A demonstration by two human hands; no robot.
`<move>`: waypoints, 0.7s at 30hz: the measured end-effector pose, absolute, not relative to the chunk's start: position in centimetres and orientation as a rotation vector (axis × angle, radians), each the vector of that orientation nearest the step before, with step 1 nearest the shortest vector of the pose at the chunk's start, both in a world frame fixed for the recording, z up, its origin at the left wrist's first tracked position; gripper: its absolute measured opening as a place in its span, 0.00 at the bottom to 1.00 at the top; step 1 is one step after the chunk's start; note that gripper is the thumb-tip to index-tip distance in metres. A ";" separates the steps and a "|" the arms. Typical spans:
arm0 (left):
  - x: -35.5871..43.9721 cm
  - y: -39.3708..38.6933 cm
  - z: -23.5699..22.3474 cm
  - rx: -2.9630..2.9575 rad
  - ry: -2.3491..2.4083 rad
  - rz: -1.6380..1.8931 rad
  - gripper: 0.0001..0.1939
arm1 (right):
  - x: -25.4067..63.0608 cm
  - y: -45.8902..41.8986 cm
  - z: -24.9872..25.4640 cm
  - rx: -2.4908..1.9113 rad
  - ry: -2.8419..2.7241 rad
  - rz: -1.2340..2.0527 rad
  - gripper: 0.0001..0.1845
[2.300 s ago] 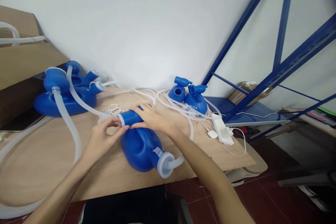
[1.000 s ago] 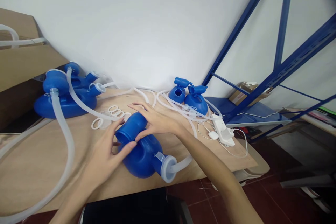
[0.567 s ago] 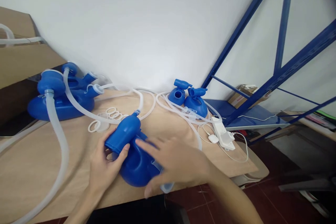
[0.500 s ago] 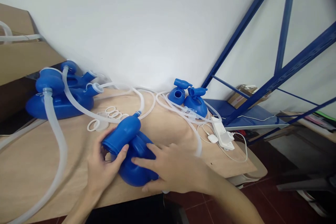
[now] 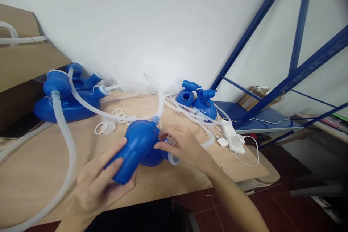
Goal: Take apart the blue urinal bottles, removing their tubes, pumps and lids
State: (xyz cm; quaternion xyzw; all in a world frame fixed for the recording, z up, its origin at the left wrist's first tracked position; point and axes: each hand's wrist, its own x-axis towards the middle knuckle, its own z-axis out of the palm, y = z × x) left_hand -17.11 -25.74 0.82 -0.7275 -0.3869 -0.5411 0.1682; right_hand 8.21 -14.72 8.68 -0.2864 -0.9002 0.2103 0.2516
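Observation:
My left hand [image 5: 95, 185] grips a blue plastic funnel-shaped urinal head [image 5: 136, 148], its wide mouth pointing down toward me. From the narrow neck at its far end runs a translucent hose [image 5: 161, 105], with a thin wire clamp [image 5: 159, 124] at the joint. Partly hidden beneath is a blue urinal bottle [image 5: 152, 159], whose spout has a white ring [image 5: 174, 159]. My right hand [image 5: 182, 145] is beside the joint, thumb and forefinger curled but apart, the thumb tip against or just in front of the blue plastic.
Blue urinal bottles with hoses [image 5: 65, 105] stand at the left, near a cardboard box [image 5: 32, 58]. Smaller-looking blue bottles [image 5: 203, 108] are at the back right. White rings [image 5: 102, 128] lie on the wooden table [image 5: 89, 148]. A power strip [image 5: 233, 137] and blue shelving [image 5: 244, 58] are at the right.
The urinal head has swung round, its mouth now nearer me and its neck turned up and right. My right hand has lifted off the bottle's side toward the hose joint.

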 end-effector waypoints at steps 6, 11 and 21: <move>-16.6 -25.0 0.6 -2.201 -0.835 -1.261 0.19 | 8.5 -15.1 8.7 -0.906 -1.867 1.343 0.35; -16.0 -24.6 0.7 -2.188 -0.891 -1.314 0.20 | 8.4 -13.7 7.8 -0.826 -1.751 1.584 0.33; -13.1 -25.6 -1.1 -1.956 -1.410 -1.829 0.30 | 6.9 -12.5 8.0 -0.737 -1.766 1.478 0.33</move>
